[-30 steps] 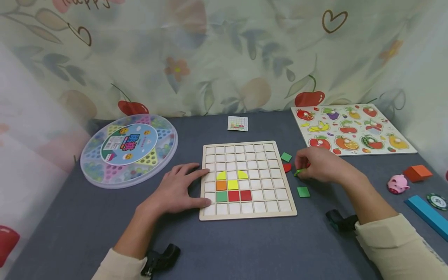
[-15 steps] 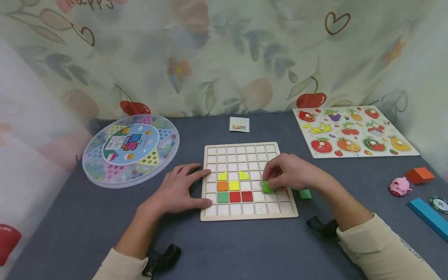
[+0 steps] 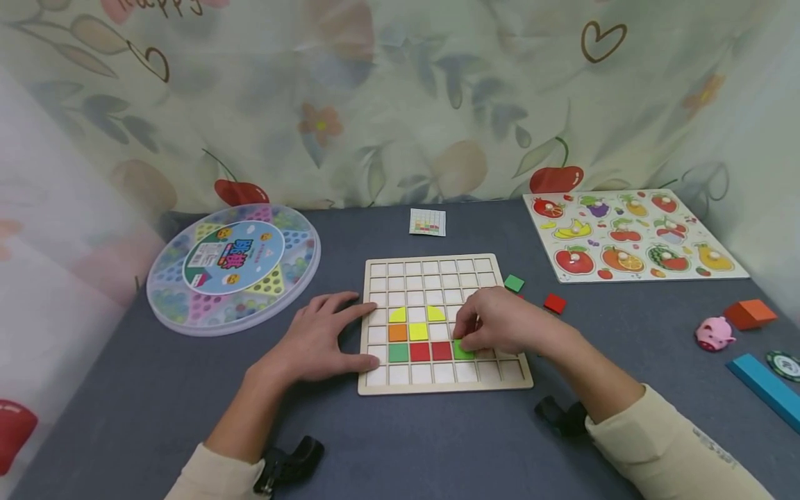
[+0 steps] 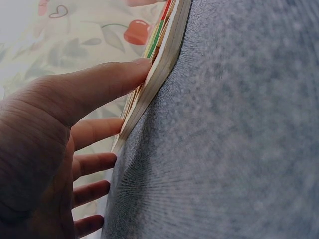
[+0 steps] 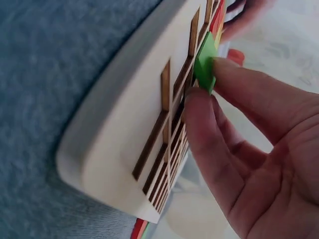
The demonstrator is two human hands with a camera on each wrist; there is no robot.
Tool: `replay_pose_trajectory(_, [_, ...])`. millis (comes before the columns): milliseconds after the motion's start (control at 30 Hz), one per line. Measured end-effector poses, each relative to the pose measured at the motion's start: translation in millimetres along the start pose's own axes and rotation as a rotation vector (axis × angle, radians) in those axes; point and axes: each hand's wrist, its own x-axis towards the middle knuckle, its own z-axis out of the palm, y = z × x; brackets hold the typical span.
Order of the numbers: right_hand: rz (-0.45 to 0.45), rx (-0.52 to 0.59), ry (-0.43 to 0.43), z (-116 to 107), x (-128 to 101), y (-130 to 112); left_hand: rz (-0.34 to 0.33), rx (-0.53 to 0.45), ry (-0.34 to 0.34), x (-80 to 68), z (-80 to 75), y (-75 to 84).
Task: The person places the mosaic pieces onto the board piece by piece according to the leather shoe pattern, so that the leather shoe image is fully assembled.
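A wooden grid board (image 3: 445, 391) lies on the table. Set in its cells are yellow quarter-round tiles, a yellow square (image 3: 418, 331), an orange square (image 3: 397, 332), a darker green square (image 3: 398, 353) and two red squares. My right hand (image 3: 509, 323) pinches a light green square tile (image 3: 463, 349) at the cell just right of the red pair. Seen from the right wrist, this green tile (image 5: 203, 62) stands tilted at the grid between thumb and finger. With fingers spread, my left hand (image 3: 312, 338) rests at the board's left edge; its thumb (image 4: 119, 79) touches the rim.
Beyond the board's right edge lie a green tile (image 3: 514, 283) and a red tile (image 3: 554, 303). A small pattern card (image 3: 428, 222) sits behind the board. Left is a round game case (image 3: 300, 278); right are a fruit puzzle board (image 3: 650, 273), pink pig (image 3: 714, 333) and blue bar (image 3: 764, 382).
My right hand has carried the light green tile from the table on the right leftward over the board, down to the cell beside the red squares. The left hand has stayed put.
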Motion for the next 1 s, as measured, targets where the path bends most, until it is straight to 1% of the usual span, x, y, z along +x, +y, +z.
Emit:
replay_pose_trajectory(100, [-0.034, -0.057, 0.024, 2, 1, -1, 0.004, 0.003, 0.002, -0.1, -0.1, 0.1])
replay_pose_trajectory(167, [-0.058, -0.07, 0.034, 4, 0, 1, 0.003, 0.002, 0.002, 0.1, 0.0, 0.1])
replay_pose_trajectory(233, [-0.07, -0.059, 0.044, 3, -2, 5, 0.005, 0.003, 0.001, 0.2, 0.0, 0.2])
replay_pose_trajectory(333, [-0.063, -0.018, 0.063, -1, -12, 15, 0.008, 0.003, 0.001, -0.1, 0.0, 0.7])
replay_pose_trajectory(467, [-0.019, 0.018, 0.095, -13, -33, 33, 0.011, 0.003, 0.002, -0.1, 0.1, 1.7])
replay_pose_trajectory(533, [0.008, 0.002, 0.102, -19, -44, 44, 0.009, 0.003, 0.002, 0.4, 0.4, 1.9])
replay_pose_trajectory(667, [0.065, -0.066, 0.083, -27, -59, 63, 0.007, 0.0, 0.005, -0.2, -0.8, 2.3])
replay_pose_trajectory(833, [0.115, -0.119, 0.051, -28, -64, 74, 0.001, 0.003, 0.009, -1.2, -1.8, 2.0])
replay_pose_trajectory(900, [0.121, -0.121, 0.049, -27, -63, 75, -0.003, 0.006, 0.007, -1.1, -1.3, 1.9])
replay_pose_trajectory(1000, [0.117, -0.09, 0.05, -27, -63, 74, -0.007, 0.007, 0.003, -0.7, -0.8, 1.8])
